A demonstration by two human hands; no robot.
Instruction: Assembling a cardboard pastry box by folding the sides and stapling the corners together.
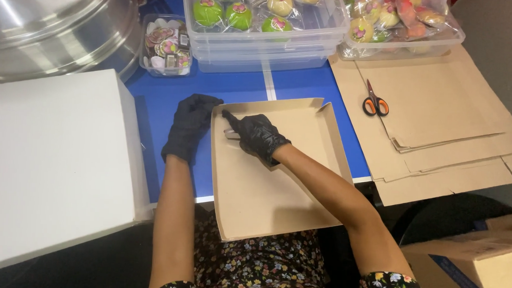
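Note:
A shallow brown cardboard tray (265, 195) lies on the blue table in front of me, its near end hanging over the table edge above my lap. My left hand (189, 126), in a black glove, grips the tray's far left corner from outside. Inside that corner my right hand (258, 135), also in a black glove, is closed on a small silvery tool (231, 134). What kind of tool it is I cannot tell.
A white box (51, 165) stands at my left, a large metal lid (50, 29) behind it. Clear bins (265, 45) of wrapped green and yellow sweets sit at the back, beside a small tub of stickers (167, 47). Orange-handled scissors (375, 103) rest on flat brown cardboard sheets (444, 111) at right.

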